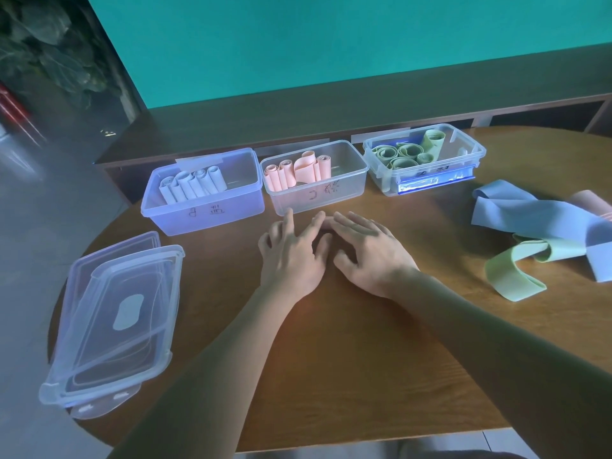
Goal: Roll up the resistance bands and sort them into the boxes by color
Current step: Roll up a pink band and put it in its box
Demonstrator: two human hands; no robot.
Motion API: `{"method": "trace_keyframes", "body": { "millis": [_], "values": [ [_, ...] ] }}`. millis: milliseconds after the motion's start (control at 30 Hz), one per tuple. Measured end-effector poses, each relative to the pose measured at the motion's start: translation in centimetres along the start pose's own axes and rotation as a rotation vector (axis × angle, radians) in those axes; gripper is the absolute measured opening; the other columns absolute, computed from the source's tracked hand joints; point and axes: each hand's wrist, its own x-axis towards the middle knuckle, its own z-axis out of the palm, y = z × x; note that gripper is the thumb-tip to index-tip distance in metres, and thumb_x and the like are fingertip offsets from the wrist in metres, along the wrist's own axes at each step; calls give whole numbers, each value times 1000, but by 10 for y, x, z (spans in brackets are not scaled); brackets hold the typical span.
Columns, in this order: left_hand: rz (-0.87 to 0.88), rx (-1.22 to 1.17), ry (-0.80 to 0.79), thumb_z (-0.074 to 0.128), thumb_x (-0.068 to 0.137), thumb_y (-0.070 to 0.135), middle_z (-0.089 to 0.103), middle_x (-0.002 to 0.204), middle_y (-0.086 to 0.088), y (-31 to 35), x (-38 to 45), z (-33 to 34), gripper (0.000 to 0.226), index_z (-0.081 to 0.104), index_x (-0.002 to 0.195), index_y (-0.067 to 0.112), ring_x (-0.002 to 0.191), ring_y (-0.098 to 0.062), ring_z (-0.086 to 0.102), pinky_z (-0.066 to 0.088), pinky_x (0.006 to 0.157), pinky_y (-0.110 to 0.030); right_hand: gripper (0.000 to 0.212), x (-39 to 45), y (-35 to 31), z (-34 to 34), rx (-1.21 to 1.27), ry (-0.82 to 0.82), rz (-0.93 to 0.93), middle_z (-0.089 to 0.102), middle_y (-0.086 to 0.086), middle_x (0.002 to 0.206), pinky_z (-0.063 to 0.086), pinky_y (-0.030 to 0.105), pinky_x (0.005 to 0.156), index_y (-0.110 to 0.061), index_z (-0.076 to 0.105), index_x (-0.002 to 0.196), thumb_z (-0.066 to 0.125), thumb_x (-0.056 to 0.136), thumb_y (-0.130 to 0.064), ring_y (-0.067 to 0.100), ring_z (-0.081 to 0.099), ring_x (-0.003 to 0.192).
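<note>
Both hands, left [291, 256] and right [367, 253], spread flat; anything beneath hidden; pink band [592, 202] cut off.

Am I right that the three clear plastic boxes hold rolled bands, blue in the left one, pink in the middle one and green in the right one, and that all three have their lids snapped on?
Not quite: the head view shows all three clear plastic boxes, left, middle and right, open, with the clear plastic lids stacked at the table's left edge. The colours are as you say.

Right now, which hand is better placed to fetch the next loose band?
Right hand, probably. The unrolled bands lie on the table's right side, nearer that hand. The left hand would have to cross over it. Both rest on the table.
</note>
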Motion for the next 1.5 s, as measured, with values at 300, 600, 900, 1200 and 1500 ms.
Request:
{"method": "trace_keyframes", "body": {
  "millis": [300,600,900,1200,1500],
  "values": [
    [21,-136,228,58,98,37,55,130,-6,-4,2,3,40,60,138,36,120,-33,47,49,94,-51,64,10,3,-5,57,-29,47,31,-15,162,13,41,126,-54,31,145,36,83,-38,12,22,151],
    [-46,-49,126,40,102,53,51,122,-5,-1,14,6,47,34,149,50,116,-27,47,36,97,-47,54,35,17,-1,110,3,102,42,-13,156,15,41,125,-33,42,151,49,98,-38,12,25,150],
    [-71,-154,163,53,96,58,63,125,2,0,31,7,42,47,137,50,119,-27,55,40,95,-46,31,56,22,-1,168,107,157,58,-5,135,35,39,103,-31,63,132,53,102,-29,22,48,119],
    [-113,-358,199,73,89,43,61,112,3,0,35,8,36,67,123,34,108,-22,58,50,93,-46,24,56,33,12,175,239,-10,64,5,113,48,43,90,-13,69,119,64,96,-13,27,53,99],
    [-3,-425,196,67,95,32,54,115,0,0,33,6,27,70,119,19,114,-19,47,38,93,-25,21,47,30,-8,664,83,58,65,-3,120,46,25,100,-28,70,119,60,101,-25,11,60,114]
  ]
}}
